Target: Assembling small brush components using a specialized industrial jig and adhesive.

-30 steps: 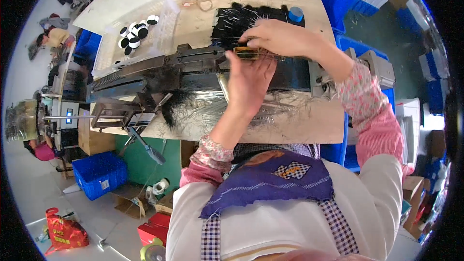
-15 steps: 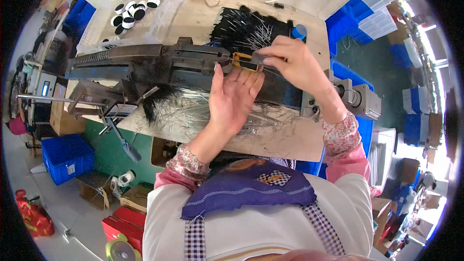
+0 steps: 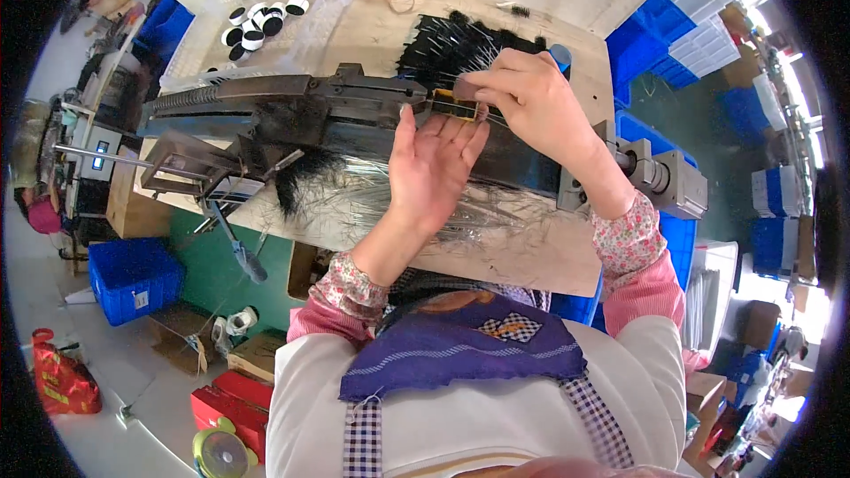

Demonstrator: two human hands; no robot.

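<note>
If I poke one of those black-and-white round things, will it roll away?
The round things look like short cylinders, so one on its curved side would probably roll. One lying flat would more likely slide. The basket has raised walls, which would probably stop it.

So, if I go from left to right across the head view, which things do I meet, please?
Red bag → blue crate → black-and-white round pieces → left hand → right hand → grey machine unit.
</note>
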